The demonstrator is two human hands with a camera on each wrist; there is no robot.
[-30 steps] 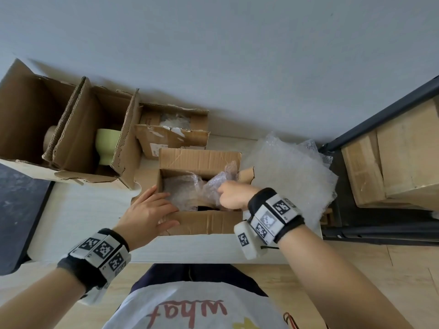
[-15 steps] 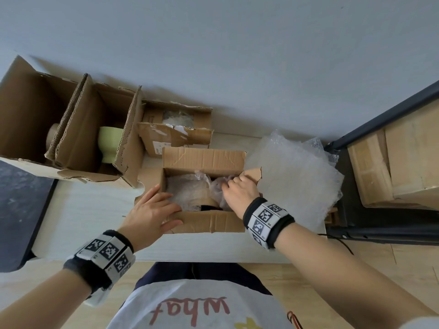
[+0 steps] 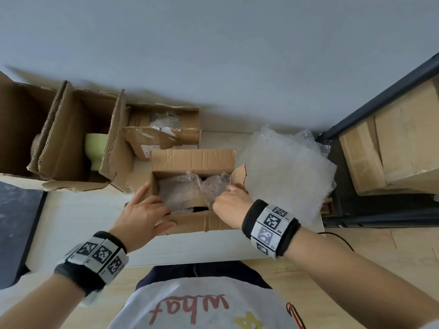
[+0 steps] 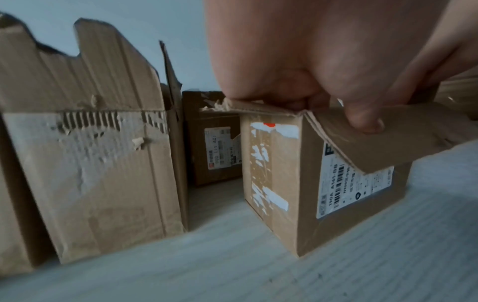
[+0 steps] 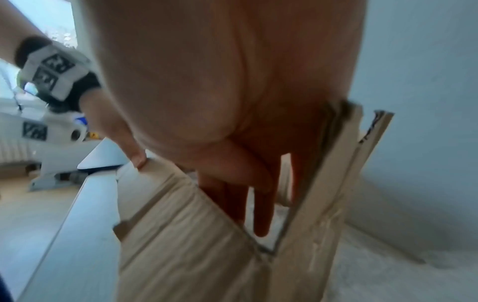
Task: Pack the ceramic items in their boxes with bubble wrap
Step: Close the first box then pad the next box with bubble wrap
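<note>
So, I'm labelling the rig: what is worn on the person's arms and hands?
Both hands, left hand and right hand, are bare, as are the forearms. Each wrist carries a black band faced with white square tiles printed with black-and-white coded markers.

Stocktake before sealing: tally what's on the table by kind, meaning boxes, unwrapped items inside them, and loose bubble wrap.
Cardboard boxes: 4
Green cup: 1
Tan item, partly hidden: 1
Loose bubble wrap pile: 1
Total: 7

Wrapped item (image 3: 180, 193) unidentifiable under bubble wrap; right hand (image 3: 231, 205) fingertips hidden inside box (image 3: 193, 160).
</note>
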